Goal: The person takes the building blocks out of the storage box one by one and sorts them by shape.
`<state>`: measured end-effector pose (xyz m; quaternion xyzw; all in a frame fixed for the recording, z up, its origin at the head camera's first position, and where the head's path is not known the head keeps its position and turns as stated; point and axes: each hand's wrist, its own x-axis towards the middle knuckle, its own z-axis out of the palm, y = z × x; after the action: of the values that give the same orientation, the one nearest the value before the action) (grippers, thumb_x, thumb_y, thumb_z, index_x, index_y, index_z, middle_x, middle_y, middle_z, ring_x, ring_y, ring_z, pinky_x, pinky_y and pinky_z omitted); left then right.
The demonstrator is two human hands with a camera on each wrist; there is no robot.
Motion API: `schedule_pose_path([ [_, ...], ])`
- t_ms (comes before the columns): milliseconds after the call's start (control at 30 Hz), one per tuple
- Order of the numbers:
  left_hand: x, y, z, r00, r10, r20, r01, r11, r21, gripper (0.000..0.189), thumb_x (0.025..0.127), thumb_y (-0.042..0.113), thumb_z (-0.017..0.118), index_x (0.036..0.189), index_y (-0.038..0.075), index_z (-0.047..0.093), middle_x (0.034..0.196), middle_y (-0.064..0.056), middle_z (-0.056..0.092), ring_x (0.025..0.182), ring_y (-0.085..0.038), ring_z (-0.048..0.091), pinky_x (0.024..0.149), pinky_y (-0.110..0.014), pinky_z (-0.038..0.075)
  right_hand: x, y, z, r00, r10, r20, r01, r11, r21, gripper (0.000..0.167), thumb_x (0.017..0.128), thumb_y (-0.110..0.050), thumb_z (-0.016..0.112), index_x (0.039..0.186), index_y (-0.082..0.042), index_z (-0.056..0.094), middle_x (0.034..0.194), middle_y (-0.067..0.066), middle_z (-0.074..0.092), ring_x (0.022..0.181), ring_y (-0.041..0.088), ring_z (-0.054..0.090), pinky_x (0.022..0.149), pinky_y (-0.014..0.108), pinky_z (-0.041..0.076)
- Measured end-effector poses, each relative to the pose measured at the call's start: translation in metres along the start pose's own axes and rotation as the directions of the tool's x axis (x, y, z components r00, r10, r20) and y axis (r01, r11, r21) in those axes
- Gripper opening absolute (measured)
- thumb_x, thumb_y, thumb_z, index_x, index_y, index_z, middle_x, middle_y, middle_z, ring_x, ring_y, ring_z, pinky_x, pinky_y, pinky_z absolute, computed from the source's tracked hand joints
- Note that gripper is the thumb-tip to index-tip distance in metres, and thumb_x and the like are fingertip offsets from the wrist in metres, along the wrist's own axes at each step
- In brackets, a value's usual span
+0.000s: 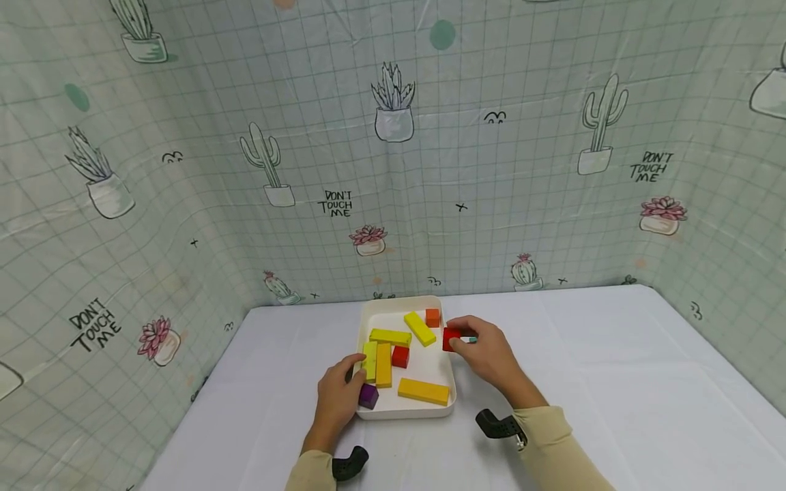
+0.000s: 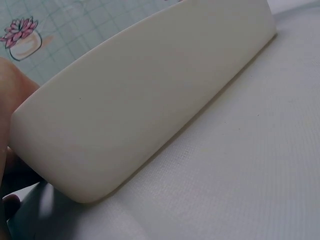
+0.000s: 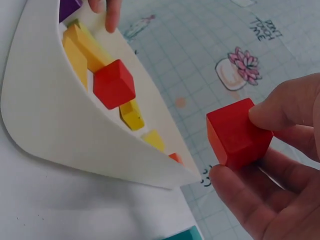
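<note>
My right hand (image 1: pixel 489 352) pinches a red cube (image 3: pixel 232 132) between thumb and fingertips, raised beside the right rim of a white tray (image 1: pixel 405 413). At the tray's left side, my left hand (image 1: pixel 336 397) grips the wall, its fingertips (image 3: pixel 113 20) over the rim. Inside lie a second red cube (image 1: pixel 400 356), an orange cube (image 1: pixel 432 318), a purple cube (image 1: pixel 368 396) close to my left thumb, and several yellow and amber bars, one amber bar (image 1: pixel 424 391) along the near side. In the left wrist view the tray's outer wall (image 2: pixel 145 95) fills most of the picture.
A teal block (image 3: pixel 185 234) lies on the white-covered table (image 1: pixel 614 382) right of the tray, mostly hidden behind my right hand. Patterned cloth (image 1: pixel 430 184) with cactus drawings hangs behind and at both sides. Black straps (image 1: pixel 499 424) sit at both wrists.
</note>
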<state>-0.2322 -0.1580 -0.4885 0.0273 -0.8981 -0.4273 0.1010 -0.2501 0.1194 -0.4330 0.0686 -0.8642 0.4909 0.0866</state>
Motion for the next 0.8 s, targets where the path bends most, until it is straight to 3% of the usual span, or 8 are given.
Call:
schedule_pose_path([
  [267, 0.000, 0.001, 0.001, 1.000, -0.030, 0.005, 0.030, 1.000, 0.003, 0.034, 0.098, 0.021, 0.059, 0.131, 0.019, 0.066, 0.139, -0.012, 0.059, 0.129, -0.035, 0.050, 0.110, -0.060, 0.034, 0.001, 0.012, -0.014, 1.000, 0.013, -0.026, -0.012, 1.000, 0.020, 0.029, 0.093, -0.010, 0.067, 0.122, -0.007, 0.068, 0.120, 0.011, 0.068, 0.107, 0.030, 0.063, 0.086, 0.042, 0.057],
  [533, -0.001, 0.003, 0.000, 0.999, -0.033, 0.002, 0.033, 0.999, 0.011, 0.034, 0.098, 0.020, 0.059, 0.131, 0.019, 0.066, 0.139, -0.013, 0.058, 0.130, -0.036, 0.049, 0.110, -0.060, 0.034, 0.000, 0.024, -0.031, 0.999, 0.026, -0.042, -0.026, 1.000, -0.009, 0.030, 0.096, -0.010, 0.065, 0.125, -0.005, 0.067, 0.124, 0.014, 0.066, 0.114, 0.033, 0.060, 0.096, 0.050, 0.052],
  [800, -0.002, 0.004, 0.000, 0.999, -0.041, 0.014, 0.041, 0.999, 0.008, 0.034, 0.099, 0.020, 0.059, 0.133, 0.018, 0.065, 0.141, -0.013, 0.057, 0.131, -0.036, 0.048, 0.110, -0.060, 0.034, -0.001, 0.033, -0.044, 0.998, 0.012, -0.066, -0.013, 1.000, -0.022, 0.031, 0.097, -0.009, 0.062, 0.126, -0.002, 0.065, 0.126, 0.018, 0.065, 0.118, 0.038, 0.059, 0.097, 0.055, 0.049],
])
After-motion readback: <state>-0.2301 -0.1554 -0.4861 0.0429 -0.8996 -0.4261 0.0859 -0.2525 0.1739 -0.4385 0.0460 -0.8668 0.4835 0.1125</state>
